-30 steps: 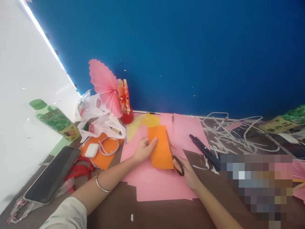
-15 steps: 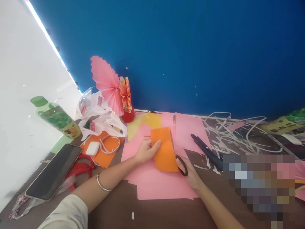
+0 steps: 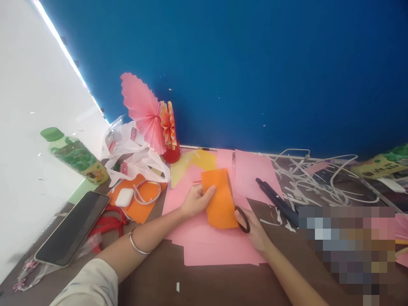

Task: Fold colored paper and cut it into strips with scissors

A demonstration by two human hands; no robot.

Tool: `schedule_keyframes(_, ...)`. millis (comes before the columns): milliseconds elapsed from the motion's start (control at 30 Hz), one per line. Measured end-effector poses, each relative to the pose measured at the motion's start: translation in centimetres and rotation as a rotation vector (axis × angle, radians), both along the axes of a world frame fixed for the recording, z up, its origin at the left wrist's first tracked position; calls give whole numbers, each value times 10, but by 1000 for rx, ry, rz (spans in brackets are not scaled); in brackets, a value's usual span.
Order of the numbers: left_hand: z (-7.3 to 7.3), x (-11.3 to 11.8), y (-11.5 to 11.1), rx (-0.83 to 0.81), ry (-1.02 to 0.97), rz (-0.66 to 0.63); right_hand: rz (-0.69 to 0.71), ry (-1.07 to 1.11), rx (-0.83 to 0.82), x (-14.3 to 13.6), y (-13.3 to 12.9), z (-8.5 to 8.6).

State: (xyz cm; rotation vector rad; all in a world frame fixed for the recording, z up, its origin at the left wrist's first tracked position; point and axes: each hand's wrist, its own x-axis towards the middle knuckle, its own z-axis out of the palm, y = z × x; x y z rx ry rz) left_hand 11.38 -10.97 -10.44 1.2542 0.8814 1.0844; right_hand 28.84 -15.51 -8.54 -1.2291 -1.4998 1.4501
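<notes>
My left hand [image 3: 197, 200] pinches the left edge of an orange paper [image 3: 219, 204], its thumb lying on the front. My right hand [image 3: 253, 229] grips dark-handled scissors [image 3: 243, 219] at the paper's lower right edge; the blades are hidden behind the paper. Beneath both hands, pink sheets [image 3: 216, 253] lie overlapping on the brown table. A bracelet circles my left forearm.
At the left are a phone [image 3: 72, 229], a green-capped bottle [image 3: 78, 157], a white case [image 3: 124, 197] and red ribbon [image 3: 106, 223]. Pink folded paper fans [image 3: 143, 110] stand behind. On the right lie a black tool [image 3: 276, 199] and white cables [image 3: 312, 182].
</notes>
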Motion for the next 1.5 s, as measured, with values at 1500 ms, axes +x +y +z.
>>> schedule_keyframes(1500,0,-2,0,48,97,-79,12,30,3,2,0,-1)
